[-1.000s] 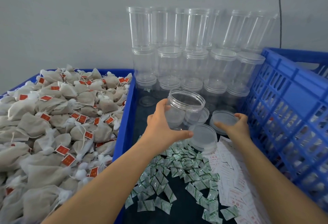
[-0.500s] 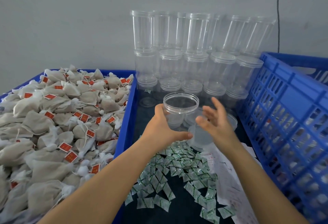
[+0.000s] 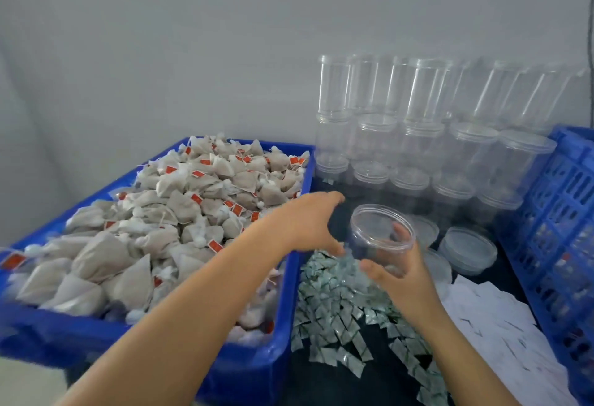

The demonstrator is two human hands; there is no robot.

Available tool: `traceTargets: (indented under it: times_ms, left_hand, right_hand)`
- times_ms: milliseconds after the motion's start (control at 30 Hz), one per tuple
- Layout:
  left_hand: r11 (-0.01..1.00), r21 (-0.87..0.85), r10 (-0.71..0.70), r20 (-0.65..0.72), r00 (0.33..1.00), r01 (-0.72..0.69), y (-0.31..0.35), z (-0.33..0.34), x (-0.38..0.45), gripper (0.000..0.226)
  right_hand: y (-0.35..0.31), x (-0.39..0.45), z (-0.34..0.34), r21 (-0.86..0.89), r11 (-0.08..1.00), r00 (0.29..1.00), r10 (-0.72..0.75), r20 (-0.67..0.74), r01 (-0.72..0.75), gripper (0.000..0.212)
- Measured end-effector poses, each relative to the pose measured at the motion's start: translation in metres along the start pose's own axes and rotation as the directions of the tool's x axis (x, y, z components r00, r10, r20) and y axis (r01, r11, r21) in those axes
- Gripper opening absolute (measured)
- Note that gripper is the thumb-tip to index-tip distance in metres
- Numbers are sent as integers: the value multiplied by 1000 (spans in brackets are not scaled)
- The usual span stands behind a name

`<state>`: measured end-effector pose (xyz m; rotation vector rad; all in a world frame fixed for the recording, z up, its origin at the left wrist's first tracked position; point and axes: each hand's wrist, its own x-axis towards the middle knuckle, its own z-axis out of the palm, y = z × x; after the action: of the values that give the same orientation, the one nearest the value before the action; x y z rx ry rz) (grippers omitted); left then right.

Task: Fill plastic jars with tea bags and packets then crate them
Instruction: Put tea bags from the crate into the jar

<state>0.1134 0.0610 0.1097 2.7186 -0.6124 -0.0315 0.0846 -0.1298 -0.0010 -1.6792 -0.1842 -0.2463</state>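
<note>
My right hand (image 3: 401, 277) grips a clear, open plastic jar (image 3: 381, 228) from the right and below, thumb in front and fingers showing through its wall. The jar hangs tilted above a heap of small green-and-white packets (image 3: 334, 312). Just left of the jar, my left hand (image 3: 308, 222) is spread with straight fingers and holds nothing. It hovers over the right edge of a blue bin (image 3: 291, 280) piled with several tea bags (image 3: 180, 212) bearing red tags.
Stacked empty clear jars (image 3: 418, 135) line the wall at the back. Loose lids (image 3: 467, 249) lie right of the held jar. White paper packets (image 3: 488, 319) spread at the lower right. A blue slatted crate (image 3: 562, 212) stands on the far right.
The jar has passed from my left hand to my right. My left hand let go and opened toward the tea bag bin. The view swung left.
</note>
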Motion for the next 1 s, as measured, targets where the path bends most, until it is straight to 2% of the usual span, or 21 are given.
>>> traceTargets:
  times_ms: [33,100,167,267,400,533,767,1000]
  left_hand:
    - [999,24,-41,-56,998,43,-10,-6,-5,80]
    - [989,61,-125,-156,980,135,-32,-10,-13,62]
    - [967,125,-195,-192,962,221,-50,-6,-20,55]
    - [881,349,-286,-148,947,320,-68,10,-24,54]
    - [797,462,-430,-19,902,390,-81,31,-22,38]
    - [735,558,-448,-26,893,385,-90,40,-14,38]
    - [658,585,-512,-114,851,474,-93,44,-8,42]
    - [667,572,-478,-161,863,477,-93,44,-6,35]
  right_hand:
    - [3,-7,6,-34,999,1000,4,12,-4,96]
    - [8,-18,17,-75,997,999,20,46,-17,92]
    - [16,-25,26,-98,995,999,-7,40,11,91]
    - [29,-32,34,-108,993,999,-50,5,50,101]
    - [43,-35,34,-64,995,997,-74,-25,72,89]
    - [49,-37,33,-64,994,995,-95,-20,94,85]
    - [47,-40,33,-65,996,998,-66,-16,65,90]
    - [44,-42,32,-68,996,999,-50,6,51,89]
